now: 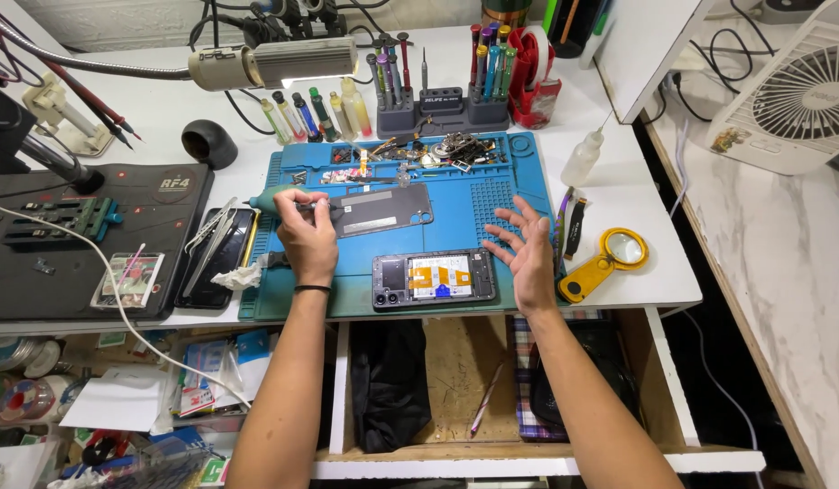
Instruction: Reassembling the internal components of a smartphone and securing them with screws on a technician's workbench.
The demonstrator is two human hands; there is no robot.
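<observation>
Surface: white workbench (618,195)
On it: blue repair mat (492,195), black mat (39,281), yellow magnifier (605,263), squeeze bottle (582,158)

Left hand: you are gripping (306,237) a teal-handled electric screwdriver (292,201), its tip lying across the grey rectangular phone back panel (383,210).
Right hand: you are holding it (528,254) open, fingers spread, just beside the opened black smartphone (435,277).
Surface: both are lying on the blue silicone repair mat (492,195).

The left hand (306,237) is curled into a loose fist above the blue mat (492,204), seemingly pinching something. The right hand (528,254) hovers over the mat's right edge, fingers spread, forearm extended.
</observation>
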